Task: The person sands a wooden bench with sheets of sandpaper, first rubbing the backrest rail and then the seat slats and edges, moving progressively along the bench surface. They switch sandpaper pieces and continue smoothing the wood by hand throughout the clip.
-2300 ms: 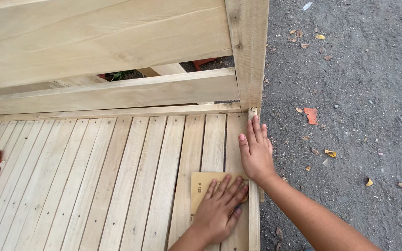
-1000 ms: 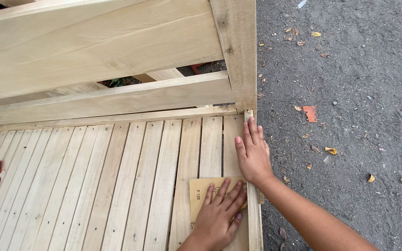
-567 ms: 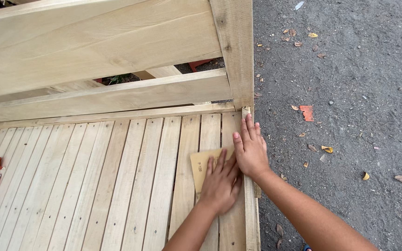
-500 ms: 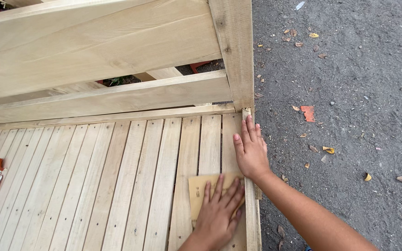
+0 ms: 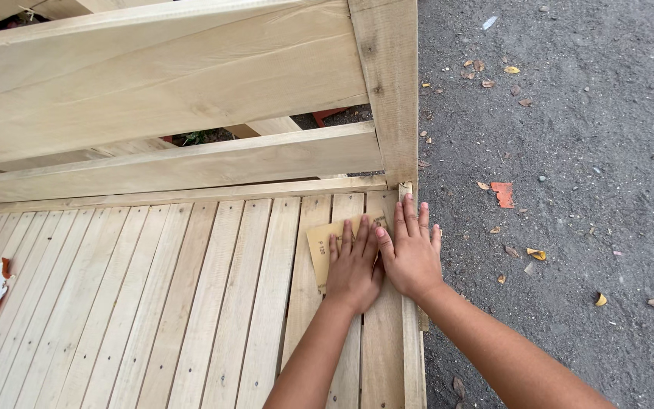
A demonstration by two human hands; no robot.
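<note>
Pressing: left hand [image 5: 353,269] flat, fingers spread, on the sandpaper [image 5: 322,246].
Right hand [image 5: 412,248]: open, palm down on slats [image 5: 191,303], beside the sheet.
Sandpaper: just before the post [image 5: 387,83]; likely thin, floppy, best held under the palm.

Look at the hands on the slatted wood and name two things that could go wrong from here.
The left hand presses sandpaper flat on bare slats; fingertips could slip off the sheet and catch splinters. The right hand braces by the frame's outer edge, where it might slide off.
</note>
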